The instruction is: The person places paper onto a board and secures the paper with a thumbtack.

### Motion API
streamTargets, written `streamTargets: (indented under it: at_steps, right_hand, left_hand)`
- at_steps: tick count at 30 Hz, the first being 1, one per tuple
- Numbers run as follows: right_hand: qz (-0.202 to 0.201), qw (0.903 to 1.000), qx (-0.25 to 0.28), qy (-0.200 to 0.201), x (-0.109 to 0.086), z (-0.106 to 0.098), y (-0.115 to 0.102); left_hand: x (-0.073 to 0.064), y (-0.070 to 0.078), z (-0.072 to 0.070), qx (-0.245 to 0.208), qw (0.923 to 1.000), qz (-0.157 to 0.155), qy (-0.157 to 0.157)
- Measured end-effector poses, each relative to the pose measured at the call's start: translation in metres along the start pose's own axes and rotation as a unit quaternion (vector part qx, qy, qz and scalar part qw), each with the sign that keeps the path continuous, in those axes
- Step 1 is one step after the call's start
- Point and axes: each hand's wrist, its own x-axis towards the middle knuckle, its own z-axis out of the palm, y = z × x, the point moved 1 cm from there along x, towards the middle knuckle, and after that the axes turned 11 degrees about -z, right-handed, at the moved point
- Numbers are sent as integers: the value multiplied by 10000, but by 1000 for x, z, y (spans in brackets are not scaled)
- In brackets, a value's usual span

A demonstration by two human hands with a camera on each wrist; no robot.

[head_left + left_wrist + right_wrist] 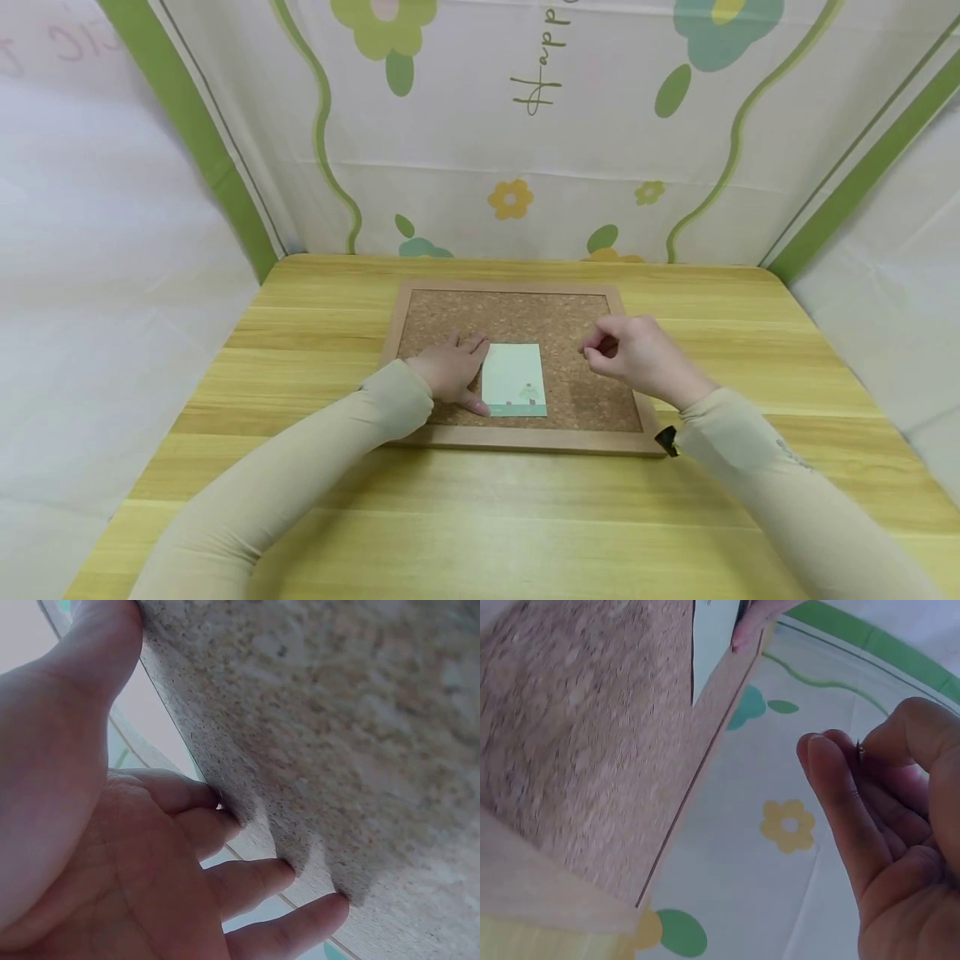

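Note:
A pale green note sheet (513, 375) with a darker green strip along its bottom lies on a wood-framed cork board (573, 312). My left hand (450, 369) rests at the sheet's left edge, its thumb on the lower corner and its fingertips near the upper one. In the left wrist view, fingertips (281, 871) of that hand touch the cork. To the right of the sheet, above the board, my right hand (637, 350) pinches a small thumbtack (859, 747) between thumb and fingers. Its thin point sticks out; most of the tack is hidden.
Under the board is a yellow wood-grain table (480, 517). A white cloth with printed flowers (450, 142) hangs behind it, and white sheets with green edging stand at both sides. Something small and black (667, 441) shows at the right wrist.

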Motion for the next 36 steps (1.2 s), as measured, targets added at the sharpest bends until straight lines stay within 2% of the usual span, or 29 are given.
streamTargets:
  at_steps: [14, 23, 29, 36]
  right_hand:
    - [291, 9928, 1159, -41, 12, 19, -18]
    - [22, 9887, 1500, 36, 18, 25, -21]
    - [287, 9857, 1658, 48, 20, 26, -24]
    - [677, 9748, 2121, 174, 22, 28, -23]
  left_hand:
    - [0, 1, -1, -74, 9999, -55, -65]
    - [0, 0, 0, -20, 10000, -64, -55]
    - [1, 1, 0, 19, 10000, -69, -33]
    - [0, 1, -1, 72, 9999, -69, 12]
